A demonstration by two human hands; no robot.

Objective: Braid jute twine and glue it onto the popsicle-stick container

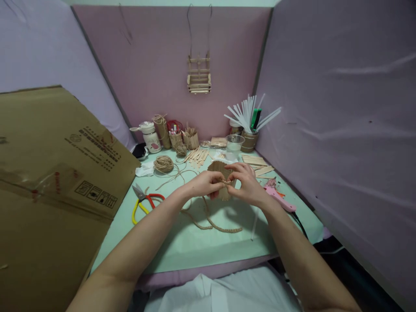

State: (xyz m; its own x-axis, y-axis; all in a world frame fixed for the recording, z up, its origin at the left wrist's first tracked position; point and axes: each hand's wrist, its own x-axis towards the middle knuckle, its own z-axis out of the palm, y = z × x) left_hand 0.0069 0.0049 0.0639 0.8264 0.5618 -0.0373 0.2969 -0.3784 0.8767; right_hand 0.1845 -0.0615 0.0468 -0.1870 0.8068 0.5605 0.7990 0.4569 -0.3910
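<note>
A cup-like piece made of wooden sticks stands at the middle of the table, partly hidden by my fingers. My left hand pinches a braided cord against its near side. From the right, my right hand pinches the same cord with thumb and forefinger, close to the left fingertips. A loose length of braided cord curves over the table in front of the hands. Scissors with red and yellow handles lie open to the left. A pink glue gun rests to the right.
Twine balls, loose wooden sticks, a white bottle and a clear cup sit toward the back. White glue sticks stand in a pot. A large cardboard box borders the left side.
</note>
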